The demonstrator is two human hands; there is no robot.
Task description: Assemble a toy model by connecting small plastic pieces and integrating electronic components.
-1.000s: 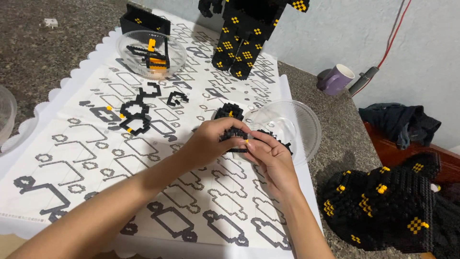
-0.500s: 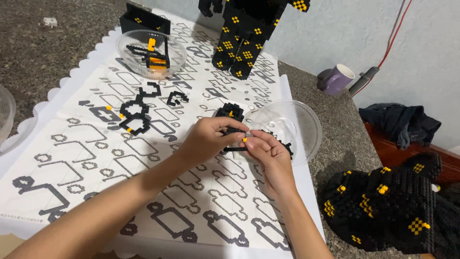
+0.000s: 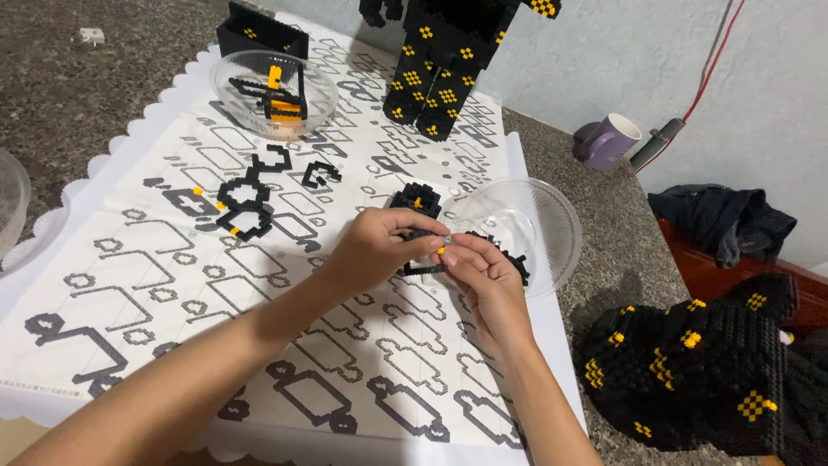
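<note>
Black brick strip (image 3: 424, 268), one item, thin and flat, lies pinched between our two hands just above the printed plan sheet (image 3: 155, 285). Our left hand (image 3: 373, 248) closes around its nearer end, fingers curled over the top; our right hand (image 3: 479, 269) holds a small yellow piece (image 3: 440, 250) at its fingertips, pressed against the strip's upper edge. Both hands are clenched on the work, touching each other at the fingertips. Immediately beyond the grip sits a small black block (image 3: 416, 200) with a yellow dot; just to the right of the grip stands a clear shallow bowl (image 3: 539, 216), a few black pieces (image 3: 517, 259) at its near rim. Well to the left of the grip lie partly built black outlines (image 3: 246, 203) with yellow studs, matched to the plan. Far beyond the grip: a second clear bowl (image 3: 274, 82) with orange and black parts, a tall black-and-yellow brick figure (image 3: 444, 65), a purple mug (image 3: 606, 141). To the right and nearer than the grip rests a large black brick body (image 3: 699, 371). We judge the step in hand to be seating one stud onto the strip. The next move, as we judge it, calls for square alignment and steady downward pressure, with the left hand bracing so the thin strip does not flex or split.
</note>
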